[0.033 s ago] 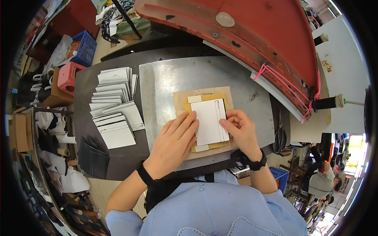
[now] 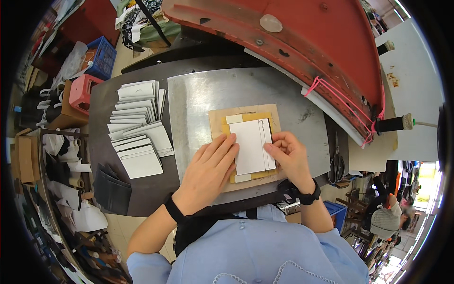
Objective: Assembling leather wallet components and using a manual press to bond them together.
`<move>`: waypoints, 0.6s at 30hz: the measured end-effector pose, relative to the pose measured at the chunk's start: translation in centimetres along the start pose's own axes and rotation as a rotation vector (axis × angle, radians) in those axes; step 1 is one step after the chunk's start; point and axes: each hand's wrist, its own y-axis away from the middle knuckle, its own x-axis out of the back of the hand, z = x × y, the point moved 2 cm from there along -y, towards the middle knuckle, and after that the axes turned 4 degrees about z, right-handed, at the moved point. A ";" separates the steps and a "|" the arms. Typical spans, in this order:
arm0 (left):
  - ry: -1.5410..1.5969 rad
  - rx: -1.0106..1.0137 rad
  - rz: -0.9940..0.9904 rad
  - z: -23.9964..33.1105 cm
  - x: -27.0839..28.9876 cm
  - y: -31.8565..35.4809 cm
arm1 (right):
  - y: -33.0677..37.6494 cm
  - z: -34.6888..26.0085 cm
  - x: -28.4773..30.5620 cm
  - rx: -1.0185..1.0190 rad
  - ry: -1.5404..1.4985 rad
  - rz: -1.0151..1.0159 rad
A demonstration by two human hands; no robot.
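Observation:
A white rectangular panel (image 2: 247,149) with a dark right edge and thin lines along that side lies on a yellow template (image 2: 266,116). Pale tape-like strips show at the template's top and bottom, and a beige board (image 2: 215,124) is underneath. My left hand (image 2: 208,165) lies flat, fingers stretched, its fingertips at the panel's left edge. At the opposite edge, the thumb and bent fingers of my right hand (image 2: 291,158) pinch the panel. The fingers partly cover the dark edge there.
The beige board rests on a metal plate (image 2: 194,94). Overlapping white panels (image 2: 142,163) and black flat pieces (image 2: 111,191) lie to the left on the dark table (image 2: 101,128). A large red machine arm (image 2: 312,38) overhangs the far right. Scissors (image 2: 336,165) are at the right edge.

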 end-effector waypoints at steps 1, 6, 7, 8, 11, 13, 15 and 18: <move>0.009 -0.001 -0.003 0.0 -0.1 0.1 | 0.2 -0.1 0.1 -0.014 0.015 -0.010; 0.087 -0.004 0.003 -1.3 -0.1 0.0 | 0.1 -0.3 0.0 -0.013 0.034 0.007; 0.108 -0.005 0.016 -1.5 -0.1 -0.2 | 0.0 0.0 0.0 0.012 0.029 -0.001; 0.122 -0.001 0.047 -1.7 -0.3 -0.3 | -0.1 0.3 0.1 0.044 0.024 -0.007; 0.141 0.009 0.068 -1.5 -0.3 -0.6 | 0.0 0.4 0.0 0.092 0.027 -0.008; 0.121 0.004 0.074 -1.4 -0.5 -0.7 | 0.1 0.3 -0.1 0.123 0.028 -0.002; 0.096 0.011 0.058 -1.2 -0.5 -0.7 | 0.2 0.5 -0.1 0.128 0.027 0.002; 0.061 -0.003 0.059 -1.1 -0.5 -0.7 | 0.1 0.6 -0.1 0.140 0.043 0.003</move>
